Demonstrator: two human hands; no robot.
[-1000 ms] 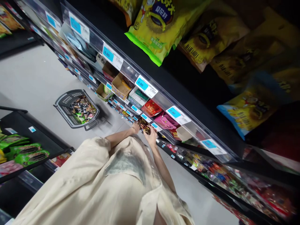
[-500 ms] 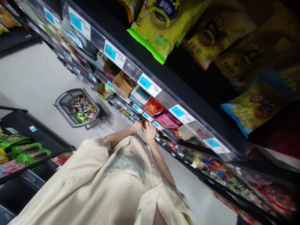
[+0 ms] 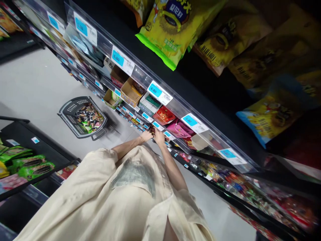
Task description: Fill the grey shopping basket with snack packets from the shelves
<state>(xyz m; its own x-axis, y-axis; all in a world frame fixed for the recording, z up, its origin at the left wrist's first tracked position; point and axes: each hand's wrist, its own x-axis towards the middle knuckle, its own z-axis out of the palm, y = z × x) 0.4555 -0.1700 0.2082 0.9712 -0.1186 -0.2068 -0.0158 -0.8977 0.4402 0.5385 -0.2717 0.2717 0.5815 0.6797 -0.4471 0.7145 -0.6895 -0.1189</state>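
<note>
Low at the lower shelves, my left hand [image 3: 147, 135] has its fingers bent inward. Beside it, close enough to almost touch, is my right hand [image 3: 158, 136], its fingers curled too. Between the fingertips shows a small dark brown-red item [image 3: 152, 129], mostly hidden and too small to name. Both hands look closed on it. Just above them, a shelf holds a red packet [image 3: 165, 114], a pink packet [image 3: 180, 127] and open cardboard boxes [image 3: 130, 92]. On the floor to the left stands a grey shopping basket [image 3: 71, 117] with many small wrapped pieces inside.
Yellow snack bags [image 3: 173, 36] lie on the black upper shelf, whose clear front edge carries price tags [image 3: 159, 92]. Wrapped sweets [image 3: 233, 182] fill the lower right shelf. Another rack with green packets [image 3: 35, 165] stands at left. Grey floor [image 3: 40, 80] lies between the racks.
My right hand has turned and its fingers have drawn in toward my left hand. My left hand has shifted slightly right, and less of the dark item shows. The basket stays put.
</note>
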